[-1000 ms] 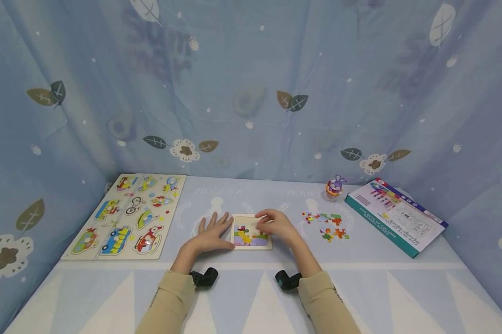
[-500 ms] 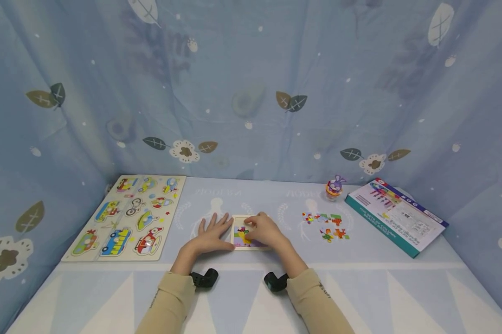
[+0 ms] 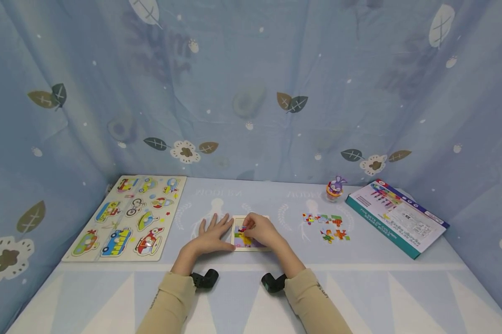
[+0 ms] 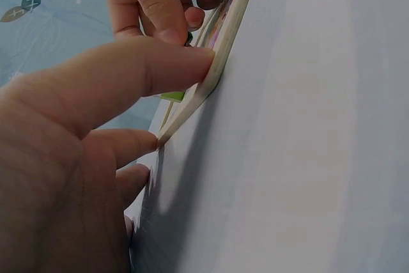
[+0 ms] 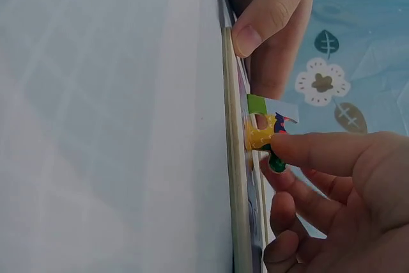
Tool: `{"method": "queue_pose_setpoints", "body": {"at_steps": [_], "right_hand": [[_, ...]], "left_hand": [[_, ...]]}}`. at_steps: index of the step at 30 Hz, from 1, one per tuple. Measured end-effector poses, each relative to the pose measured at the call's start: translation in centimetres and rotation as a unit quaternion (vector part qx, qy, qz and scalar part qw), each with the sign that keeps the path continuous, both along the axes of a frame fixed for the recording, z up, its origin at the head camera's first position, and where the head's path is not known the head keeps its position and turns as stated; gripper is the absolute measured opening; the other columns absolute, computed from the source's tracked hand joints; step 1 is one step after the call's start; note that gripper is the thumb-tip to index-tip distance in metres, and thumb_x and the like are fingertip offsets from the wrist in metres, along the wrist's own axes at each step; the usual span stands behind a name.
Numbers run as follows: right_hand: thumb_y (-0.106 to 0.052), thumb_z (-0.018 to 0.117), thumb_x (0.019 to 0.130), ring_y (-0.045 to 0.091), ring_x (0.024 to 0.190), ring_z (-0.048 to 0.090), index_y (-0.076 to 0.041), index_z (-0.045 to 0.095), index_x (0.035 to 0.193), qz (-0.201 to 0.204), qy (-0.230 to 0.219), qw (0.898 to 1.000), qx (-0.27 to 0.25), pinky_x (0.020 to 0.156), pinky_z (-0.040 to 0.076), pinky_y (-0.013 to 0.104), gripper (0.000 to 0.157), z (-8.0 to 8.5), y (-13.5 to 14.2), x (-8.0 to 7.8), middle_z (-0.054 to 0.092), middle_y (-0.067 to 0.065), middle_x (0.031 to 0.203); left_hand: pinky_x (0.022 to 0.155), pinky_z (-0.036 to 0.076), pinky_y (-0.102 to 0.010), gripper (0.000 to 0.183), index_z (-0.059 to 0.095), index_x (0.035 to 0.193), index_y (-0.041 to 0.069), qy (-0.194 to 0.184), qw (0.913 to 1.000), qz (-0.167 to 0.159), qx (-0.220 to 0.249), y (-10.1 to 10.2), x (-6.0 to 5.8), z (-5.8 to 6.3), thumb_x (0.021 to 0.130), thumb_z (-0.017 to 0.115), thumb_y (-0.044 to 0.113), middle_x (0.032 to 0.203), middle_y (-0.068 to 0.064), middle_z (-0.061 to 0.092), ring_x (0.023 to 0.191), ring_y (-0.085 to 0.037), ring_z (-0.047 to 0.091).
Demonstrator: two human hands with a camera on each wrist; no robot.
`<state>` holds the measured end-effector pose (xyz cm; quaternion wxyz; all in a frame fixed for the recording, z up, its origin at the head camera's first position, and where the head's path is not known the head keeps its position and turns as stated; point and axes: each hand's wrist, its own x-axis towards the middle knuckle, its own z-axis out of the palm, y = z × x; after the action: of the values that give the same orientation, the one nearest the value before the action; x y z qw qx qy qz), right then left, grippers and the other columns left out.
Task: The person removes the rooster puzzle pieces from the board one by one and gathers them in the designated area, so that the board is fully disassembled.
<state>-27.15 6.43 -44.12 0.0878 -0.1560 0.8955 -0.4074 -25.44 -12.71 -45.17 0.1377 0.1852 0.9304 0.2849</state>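
My left hand (image 3: 211, 237) lies with spread fingers at the left side of a small wooden puzzle tray (image 3: 253, 250). Its thumb presses the tray's rim (image 4: 220, 62), as the left wrist view shows. Over the tray, my right hand (image 3: 262, 230) pinches a jigsaw piece (image 5: 261, 136) between thumb and fingers; it is yellow, green and red, and tilted close above the board. Part of a purple, yellow and green picture shows in the tray, its right side hidden beneath the right hand.
Several loose jigsaw pieces (image 3: 334, 234) lie right of the tray. Farther right are a purple rabbit-eared toy (image 3: 335, 188) and a flat teal-edged box (image 3: 397, 218). A large vehicle puzzle board (image 3: 127, 218) lies at the left. A patterned blue curtain (image 3: 251, 93) stands behind.
My right hand has moved left, from the tray's right side to over its middle. The left hand stays in place at the tray's left edge.
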Motion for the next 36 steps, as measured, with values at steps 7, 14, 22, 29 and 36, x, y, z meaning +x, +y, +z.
{"method": "queue_pose_setpoints", "body": {"at_steps": [7, 14, 22, 29, 36], "right_hand": [[-0.004, 0.065, 0.082, 0.013, 0.065, 0.054, -0.005, 0.059, 0.092, -0.024, -0.010, 0.999, -0.042, 0.057, 0.047, 0.024, 0.012, 0.2, 0.2, 0.1, 0.060, 0.005, 0.082], [-0.004, 0.064, 0.081, 0.014, 0.069, 0.055, -0.005, 0.060, 0.095, -0.039, -0.015, 0.997, -0.066, 0.059, 0.047, 0.025, 0.014, 0.5, 0.8, 0.2, 0.061, 0.006, 0.084], [-0.006, 0.064, 0.084, 0.015, 0.067, 0.056, -0.006, 0.060, 0.095, -0.069, -0.020, 0.994, -0.081, 0.060, 0.048, 0.026, 0.012, 0.3, 2.5, 0.2, 0.060, 0.005, 0.081], [-0.006, 0.065, 0.083, 0.014, 0.071, 0.055, -0.006, 0.061, 0.094, -0.103, -0.011, 0.992, -0.068, 0.062, 0.043, 0.027, 0.012, 0.6, 4.8, 0.2, 0.062, 0.003, 0.080], [-0.005, 0.065, 0.082, 0.016, 0.071, 0.056, -0.005, 0.062, 0.094, -0.128, -0.019, 0.989, -0.069, 0.062, 0.043, 0.027, 0.013, 0.6, 7.0, 0.1, 0.063, 0.005, 0.080]], "left_hand": [[0.105, -0.013, -0.059, 0.086, 0.026, 0.146, 0.008, 0.001, 1.0000, -0.001, 0.000, 0.0, 0.1, 0.3, 0.077, 0.067, 0.038, 0.154, -0.013, 0.012, 0.139, -0.039, -0.009], [0.105, -0.013, -0.058, 0.086, 0.026, 0.146, 0.008, 0.002, 1.0000, -0.003, 0.001, 0.0, 0.0, 0.3, 0.076, 0.067, 0.038, 0.154, -0.013, 0.013, 0.139, -0.039, -0.009], [0.105, -0.013, -0.058, 0.087, 0.027, 0.146, 0.007, 0.002, 1.0000, -0.001, 0.003, 0.0, 0.3, 0.2, 0.075, 0.067, 0.038, 0.153, -0.014, 0.014, 0.139, -0.039, -0.008], [0.106, -0.010, -0.058, 0.086, 0.029, 0.145, 0.007, 0.011, 0.9999, 0.007, -0.006, 0.3, 0.4, 0.0, 0.074, 0.068, 0.036, 0.153, -0.014, 0.016, 0.139, -0.040, -0.004], [0.106, -0.011, -0.058, 0.086, 0.029, 0.145, 0.007, 0.013, 0.9998, 0.009, -0.011, 0.3, 0.4, 0.1, 0.074, 0.067, 0.036, 0.153, -0.014, 0.017, 0.139, -0.040, -0.004]]}}
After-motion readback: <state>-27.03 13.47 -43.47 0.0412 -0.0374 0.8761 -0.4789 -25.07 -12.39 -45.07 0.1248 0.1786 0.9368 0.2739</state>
